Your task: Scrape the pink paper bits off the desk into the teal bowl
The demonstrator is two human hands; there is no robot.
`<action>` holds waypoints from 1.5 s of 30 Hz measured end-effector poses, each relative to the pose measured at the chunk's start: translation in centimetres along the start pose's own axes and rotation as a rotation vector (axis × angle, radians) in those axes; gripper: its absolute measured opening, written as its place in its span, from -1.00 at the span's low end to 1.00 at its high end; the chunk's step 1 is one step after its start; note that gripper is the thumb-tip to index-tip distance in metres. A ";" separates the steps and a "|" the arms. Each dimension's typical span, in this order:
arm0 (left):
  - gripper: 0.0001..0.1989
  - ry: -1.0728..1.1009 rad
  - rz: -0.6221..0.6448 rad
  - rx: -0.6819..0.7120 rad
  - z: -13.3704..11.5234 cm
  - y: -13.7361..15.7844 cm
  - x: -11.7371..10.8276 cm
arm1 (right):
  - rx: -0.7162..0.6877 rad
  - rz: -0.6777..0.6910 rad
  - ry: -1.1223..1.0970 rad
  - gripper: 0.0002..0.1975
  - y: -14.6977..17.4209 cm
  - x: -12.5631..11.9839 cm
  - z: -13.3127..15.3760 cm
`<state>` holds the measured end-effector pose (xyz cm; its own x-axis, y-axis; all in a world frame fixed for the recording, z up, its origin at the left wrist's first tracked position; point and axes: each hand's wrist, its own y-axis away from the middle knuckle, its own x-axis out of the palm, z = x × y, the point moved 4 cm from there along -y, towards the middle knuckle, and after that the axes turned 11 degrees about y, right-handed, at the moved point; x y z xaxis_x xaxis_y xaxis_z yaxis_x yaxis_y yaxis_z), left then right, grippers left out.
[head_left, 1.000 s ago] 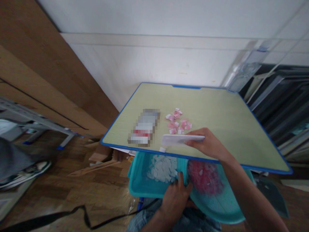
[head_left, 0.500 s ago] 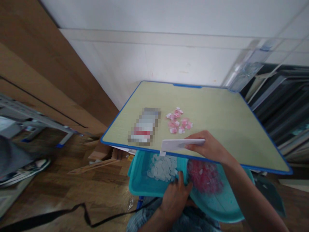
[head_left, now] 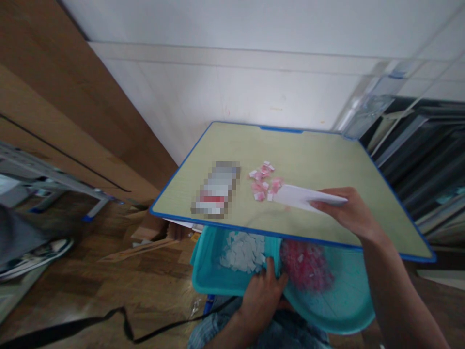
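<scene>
My right hand (head_left: 345,208) is closed on one end of a flat white card (head_left: 298,196), held low over the pale yellow board. The card's far end reaches the right side of a loose group of small pink-and-white pieces (head_left: 260,189). Below the board, my left hand (head_left: 263,293) grips the near rim where a teal tray (head_left: 209,283) meets a round teal basin (head_left: 341,322); its index finger lies inside the tray. White chips (head_left: 241,252) fill part of the tray. The basin holds a heap of pink pieces (head_left: 307,271).
The blue-edged board (head_left: 327,155) stands against a white wall. A blurred-out flat object (head_left: 218,189) lies at its left. Clear plastic (head_left: 370,114) leans by the back right corner. A black strap (head_left: 69,324) crosses the lower left. Another person's shoe (head_left: 39,259) is at left.
My right hand has moved right and slightly away from me, carrying the card from the board's front edge over to the pink-and-white pieces. My left hand has stayed on the rim.
</scene>
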<state>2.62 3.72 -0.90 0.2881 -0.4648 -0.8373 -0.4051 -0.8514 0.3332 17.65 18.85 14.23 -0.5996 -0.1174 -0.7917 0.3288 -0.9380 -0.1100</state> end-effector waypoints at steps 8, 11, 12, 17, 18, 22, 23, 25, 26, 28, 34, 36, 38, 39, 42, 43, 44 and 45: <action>-0.38 -0.024 -0.008 0.005 0.0 0.1 -0.1 | -0.086 0.139 -0.021 -0.75 0.3 1.0 0.8; -0.39 -0.037 -0.018 0.006 -0.1 0.1 -0.2 | -0.084 0.131 -0.019 -0.75 0.4 0.9 1.0; -0.39 -0.039 -0.020 0.009 -0.1 0.1 -0.2 | -0.080 0.112 -0.018 -0.74 0.3 0.9 1.0; -0.39 -0.040 -0.019 0.003 -0.1 0.1 -0.1 | -0.254 0.119 -0.123 -0.74 -0.8 2.2 1.4; -0.39 -0.041 -0.019 0.002 0.0 0.0 -0.1 | -0.309 0.146 -0.155 -0.74 -1.1 2.6 1.3; -0.36 -0.030 -0.013 0.008 0.0 0.0 0.0 | -0.407 0.210 -0.216 -0.72 -1.6 3.9 0.1; -0.36 -0.026 -0.007 0.007 0.0 0.0 -0.1 | -0.414 0.218 -0.222 -0.72 -1.6 4.0 -0.3; -0.36 -0.019 0.007 0.000 0.0 0.1 -0.2 | -0.436 0.241 -0.239 -0.70 -1.1 3.6 -0.9; -0.37 -0.017 0.012 -0.003 0.0 0.1 -0.2 | -0.450 0.256 -0.247 -0.69 -0.9 3.3 -1.1; -0.38 -0.012 0.022 -0.009 -0.1 0.1 -0.3 | -0.468 0.295 -0.257 -0.66 -0.3 2.4 -1.4; -0.39 -0.021 0.010 -0.011 -0.1 0.1 -0.2 | -0.477 0.263 -0.218 -0.63 -0.2 1.1 -1.8; -0.39 -0.027 -0.006 -0.017 0.0 0.1 -0.1 | -0.473 0.202 -0.212 -0.63 -0.9 1.7 -1.7; -0.39 -0.025 -0.005 -0.017 0.0 0.1 -0.1 | -0.456 0.180 -0.206 -0.63 -1.7 2.6 -1.6; -0.39 -0.023 0.001 -0.017 0.0 0.1 -0.1 | -0.443 0.184 -0.203 -0.63 -2.0 3.0 -1.5; -0.37 -0.019 0.018 -0.011 0.0 0.1 -0.1 | -0.408 0.226 -0.203 -0.61 -2.3 3.4 -1.5; -0.37 -0.019 0.019 -0.010 0.0 0.1 -0.1 | -0.406 0.245 -0.207 -0.61 -2.1 3.3 -1.6; -0.36 -0.019 0.021 -0.012 0.0 0.1 -0.1 | -0.410 0.266 -0.215 -0.61 -1.9 3.0 -1.7; -0.36 -0.018 0.023 -0.014 0.0 0.1 -0.1 | -0.419 0.288 -0.225 -0.60 -1.6 2.6 -1.9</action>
<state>2.55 3.69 -0.79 0.2629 -0.4796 -0.8372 -0.3992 -0.8440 0.3581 17.00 20.64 11.22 -0.5684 -0.4596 -0.6825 0.7369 -0.6533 -0.1737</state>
